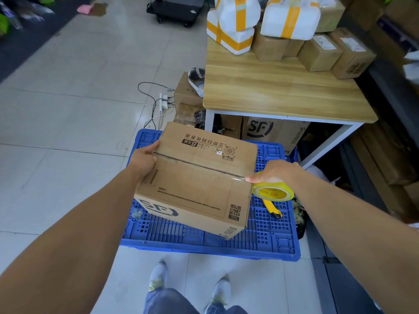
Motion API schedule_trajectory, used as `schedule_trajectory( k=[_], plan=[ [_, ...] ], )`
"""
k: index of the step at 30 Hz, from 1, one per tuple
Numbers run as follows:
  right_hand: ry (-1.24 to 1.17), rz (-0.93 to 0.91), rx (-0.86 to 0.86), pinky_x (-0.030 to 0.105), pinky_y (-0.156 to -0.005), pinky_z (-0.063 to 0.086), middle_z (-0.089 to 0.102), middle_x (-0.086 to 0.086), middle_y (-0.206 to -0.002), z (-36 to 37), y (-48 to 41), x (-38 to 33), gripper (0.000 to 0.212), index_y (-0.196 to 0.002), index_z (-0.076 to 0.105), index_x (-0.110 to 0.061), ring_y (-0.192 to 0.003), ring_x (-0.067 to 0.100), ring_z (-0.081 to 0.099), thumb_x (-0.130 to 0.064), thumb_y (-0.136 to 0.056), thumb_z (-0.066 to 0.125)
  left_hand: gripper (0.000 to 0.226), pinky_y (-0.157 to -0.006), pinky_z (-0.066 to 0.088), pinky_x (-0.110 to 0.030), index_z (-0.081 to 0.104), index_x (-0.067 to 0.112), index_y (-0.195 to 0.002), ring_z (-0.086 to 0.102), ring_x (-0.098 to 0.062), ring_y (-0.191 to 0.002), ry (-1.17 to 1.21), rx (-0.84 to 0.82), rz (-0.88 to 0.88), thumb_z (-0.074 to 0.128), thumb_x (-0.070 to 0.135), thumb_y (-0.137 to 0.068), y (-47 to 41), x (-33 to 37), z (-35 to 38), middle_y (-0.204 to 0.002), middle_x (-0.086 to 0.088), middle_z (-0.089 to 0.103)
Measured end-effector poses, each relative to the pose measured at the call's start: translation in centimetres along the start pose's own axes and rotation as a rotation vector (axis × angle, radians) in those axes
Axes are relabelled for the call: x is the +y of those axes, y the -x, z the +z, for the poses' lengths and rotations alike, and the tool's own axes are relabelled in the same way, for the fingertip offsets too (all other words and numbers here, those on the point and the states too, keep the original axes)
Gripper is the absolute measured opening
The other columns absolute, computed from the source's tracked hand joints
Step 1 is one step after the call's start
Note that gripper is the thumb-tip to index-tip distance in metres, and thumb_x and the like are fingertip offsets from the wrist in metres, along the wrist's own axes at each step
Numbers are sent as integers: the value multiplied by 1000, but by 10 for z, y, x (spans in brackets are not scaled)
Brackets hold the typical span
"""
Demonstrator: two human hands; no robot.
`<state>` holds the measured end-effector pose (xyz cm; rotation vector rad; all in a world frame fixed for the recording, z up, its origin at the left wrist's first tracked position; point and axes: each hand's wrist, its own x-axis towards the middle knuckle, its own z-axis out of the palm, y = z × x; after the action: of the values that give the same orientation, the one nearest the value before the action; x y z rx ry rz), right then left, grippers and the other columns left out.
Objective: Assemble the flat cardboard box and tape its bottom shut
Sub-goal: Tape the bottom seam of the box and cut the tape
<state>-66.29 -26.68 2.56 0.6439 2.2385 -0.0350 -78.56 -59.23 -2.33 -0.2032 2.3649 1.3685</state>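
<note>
Two flaps of the cardboard box (pixel 195 177) meet along a seam (pixel 199 165) that runs across its upturned face, printing upside down to the camera. That box sits tilted on a blue plastic pallet (pixel 260 241) lying on the tiled floor (pixel 68 109), just in front of the person's shoes.

At the seam's left end, the left grip (pixel 145 159) clasps the box, thumb on top and fingers around the side edge. On the right, the right grip (pixel 274 175) holds a tape roll (pixel 273 192), clear with a yellow core, against the right end of the seam, one fingertip pressing at the box edge. A short glossy strip of tape shows on the seam there; the rest of the seam looks bare.

A yellow utility knife (pixel 273 208) lies on the pallet just below the roll. Behind, a wooden tabletop (pixel 283 91) carries white foam parcels (pixel 235 21) banded in yellow and several brown cartons (pixel 319 53). A power strip (pixel 163 102) with cables lies on the floor beside it.
</note>
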Motion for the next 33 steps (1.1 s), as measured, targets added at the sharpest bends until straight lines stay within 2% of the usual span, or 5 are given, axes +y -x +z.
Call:
schedule_trajectory(
  k=[11,14,17,26,33],
  plan=[
    [-44,-85,0,44,-101,36,36,7,-153,2,-5,-3,109,-144,38,-12,-136,32,38,-88,-66,44,40,-80,41,-29,52,26,-134,51,-16,-88,-63,-40,-4,42,24,-96,8,-3,-7,-115,-2,59],
    [-112,-108,19,51,-109,33,38,9,-151,5,-4,-12,110,-143,38,-11,-135,35,39,-88,-64,46,59,-115,13,-48,24,14,-147,18,-32,-141,-626,-12,80,33,42,-96,19,2,8,-156,-12,19],
    [-156,-136,41,49,-105,39,46,9,-145,7,-5,-20,107,-139,43,-12,-128,34,46,-87,-63,49,87,-112,-12,-49,-2,6,-150,-13,-33,-145,-1049,-9,205,15,67,-90,46,14,63,-158,-17,-7],
    [-291,-291,8,33,-77,46,59,4,-106,13,-16,0,77,-99,60,-15,-93,22,59,-84,-67,51,86,-113,-15,-47,-16,12,-148,-26,-27,-141,-885,-261,332,13,68,-89,73,42,160,-155,-9,-26],
    [-682,-271,-396,44,-114,26,45,1,-146,20,-27,43,103,-141,41,-18,-134,24,40,-61,-54,76,112,-111,-18,-48,-27,10,-143,-31,-25,-139,-873,-250,209,17,86,-72,66,46,161,-153,-10,-31]
  ],
)
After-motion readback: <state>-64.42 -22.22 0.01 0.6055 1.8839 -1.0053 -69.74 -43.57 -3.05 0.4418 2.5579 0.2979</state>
